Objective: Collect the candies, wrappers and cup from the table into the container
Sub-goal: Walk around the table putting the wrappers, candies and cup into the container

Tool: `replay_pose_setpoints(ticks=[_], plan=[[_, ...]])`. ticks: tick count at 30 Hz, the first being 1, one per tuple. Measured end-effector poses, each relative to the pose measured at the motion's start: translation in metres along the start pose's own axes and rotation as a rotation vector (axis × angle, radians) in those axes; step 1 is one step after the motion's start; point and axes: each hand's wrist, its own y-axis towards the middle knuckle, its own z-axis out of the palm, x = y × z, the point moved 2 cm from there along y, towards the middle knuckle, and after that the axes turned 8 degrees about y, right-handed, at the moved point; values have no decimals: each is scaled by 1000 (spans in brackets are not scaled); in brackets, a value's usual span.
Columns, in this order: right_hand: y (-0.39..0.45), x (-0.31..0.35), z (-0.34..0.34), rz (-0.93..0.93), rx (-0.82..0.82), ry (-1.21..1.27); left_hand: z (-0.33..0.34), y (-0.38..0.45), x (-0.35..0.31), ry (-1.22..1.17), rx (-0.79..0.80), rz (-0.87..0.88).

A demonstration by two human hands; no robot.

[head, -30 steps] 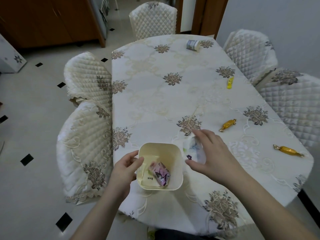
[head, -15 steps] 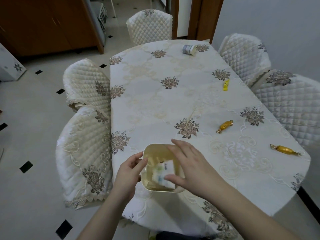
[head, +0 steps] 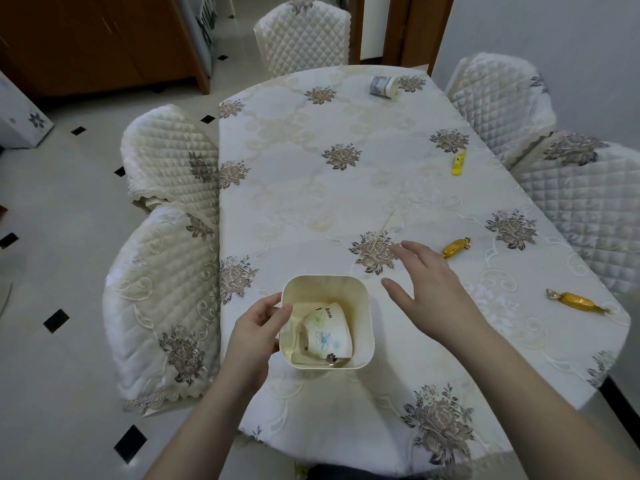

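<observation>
The left hand (head: 254, 332) grips the near-left rim of the cream container (head: 360, 306), thumb inside the wall and fingers outside, probably to steady it at the table's (head: 311, 202) near edge so it takes drops without sliding. Inside the container a paper cup (head: 327, 332) with a blue flower print lies tilted on its side, resting on what looks like a wrapper underneath. Just right of the container the right hand (head: 427, 285) hovers over the cloth, its grip open and empty, fingers spread and pointing toward the far right, likely heading for more pieces. A thin stick (head: 382, 232) lies just past its fingertips. Further right, a gold candy (head: 455, 247) rests near that hand, a second gold candy (head: 576, 301) lies close to the table's right edge, and a yellow wrapper (head: 459, 162) sits well beyond. A roll (head: 382, 86) lies at the far end.
</observation>
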Motion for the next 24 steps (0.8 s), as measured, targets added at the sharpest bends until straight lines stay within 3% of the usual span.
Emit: replay_pose_setpoints(ticks=[11, 15, 24], plan=[[62, -57, 41, 286, 97, 38, 14, 27, -2, -32, -49, -46], [106, -75, 70, 440, 149, 163, 18, 35, -8, -38, -61, -35], [171, -100, 130, 677, 94, 233, 23, 47, -23, -20, -97, -27]])
